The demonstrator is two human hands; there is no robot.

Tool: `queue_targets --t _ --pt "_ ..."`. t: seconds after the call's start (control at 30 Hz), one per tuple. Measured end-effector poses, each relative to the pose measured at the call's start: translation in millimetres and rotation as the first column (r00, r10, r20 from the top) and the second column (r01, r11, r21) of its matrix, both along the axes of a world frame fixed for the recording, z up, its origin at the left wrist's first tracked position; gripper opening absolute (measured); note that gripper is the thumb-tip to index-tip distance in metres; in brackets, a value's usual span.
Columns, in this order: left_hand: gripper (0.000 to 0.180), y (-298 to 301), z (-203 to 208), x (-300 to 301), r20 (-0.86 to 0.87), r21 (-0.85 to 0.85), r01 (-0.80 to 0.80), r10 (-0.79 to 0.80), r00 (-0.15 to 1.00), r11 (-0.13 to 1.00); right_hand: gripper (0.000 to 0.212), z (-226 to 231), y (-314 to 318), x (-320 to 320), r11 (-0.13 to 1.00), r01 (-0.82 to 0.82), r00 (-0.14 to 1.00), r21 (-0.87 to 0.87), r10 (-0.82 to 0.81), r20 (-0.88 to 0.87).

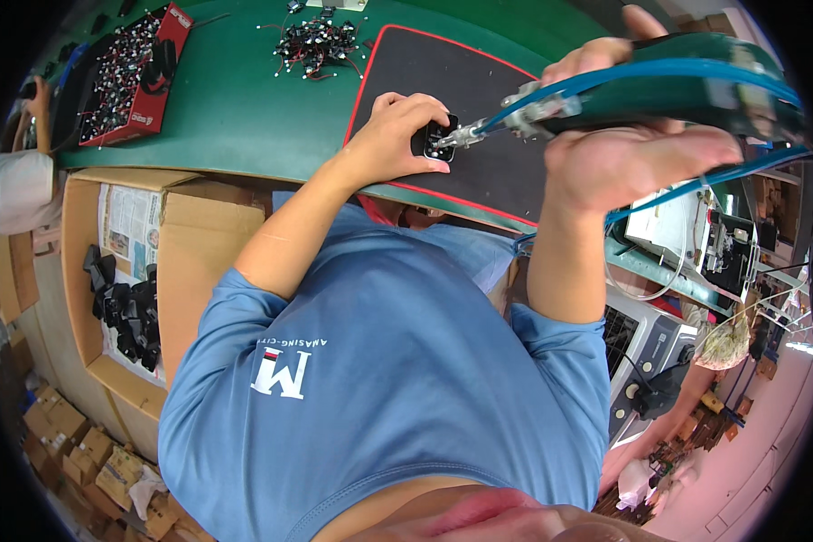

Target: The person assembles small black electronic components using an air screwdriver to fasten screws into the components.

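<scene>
My left hand [384, 143] pins a small black rectangular device case [432, 135] to the black mat, fingers along its far edge and thumb along its near edge. Small light spots show inside the case. In my right hand [596, 176] is a thick dark power screwdriver [664, 107], lying almost sideways with the fingers wrapped round it. Its silver nozzle [465, 135] points left, and the tip meets the case between my left fingers and thumb. A blue hose [650, 70] runs along the tool; the exact contact point is too small to make out.
The red-edged black mat [497, 90] lies on a green bench [235, 90]. A pile of small wired parts [316, 45] and a red box [156, 113] of similar parts sit beyond. Left stands a cardboard box [208, 248] holding black pieces; right, a grey machine [637, 411].
</scene>
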State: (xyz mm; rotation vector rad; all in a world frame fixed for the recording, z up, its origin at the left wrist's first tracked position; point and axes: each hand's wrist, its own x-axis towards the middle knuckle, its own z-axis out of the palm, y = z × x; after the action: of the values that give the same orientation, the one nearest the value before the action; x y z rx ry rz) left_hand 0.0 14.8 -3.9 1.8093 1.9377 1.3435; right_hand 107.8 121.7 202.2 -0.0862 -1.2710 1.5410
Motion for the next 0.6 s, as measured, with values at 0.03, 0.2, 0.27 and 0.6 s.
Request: queue_targets --t 0.03,0.2,0.27,0.6 --pt "0.062 -1 -1 0 0.000 -0.001 0.005 -0.005 1.000 1.000 0.089 -2 3 0 1.000 0.005 1.000 -0.001 -0.005 0.000" --pt "0.072 -3 3 1 0.094 -0.011 -0.014 0.015 0.995 1.000 0.086 -31 11 -5 0.996 -0.020 0.996 0.092 0.011 0.089" --pt "0.073 -1 4 2 0.070 -0.001 -0.015 0.015 0.997 1.000 0.087 -60 24 -8 0.974 -0.015 0.995 0.227 -0.009 0.104" --pt "0.074 -1 2 2 0.055 0.012 -0.022 0.021 0.998 1.000 0.096 -67 8 -8 0.971 0.040 0.969 0.234 -0.095 0.228"
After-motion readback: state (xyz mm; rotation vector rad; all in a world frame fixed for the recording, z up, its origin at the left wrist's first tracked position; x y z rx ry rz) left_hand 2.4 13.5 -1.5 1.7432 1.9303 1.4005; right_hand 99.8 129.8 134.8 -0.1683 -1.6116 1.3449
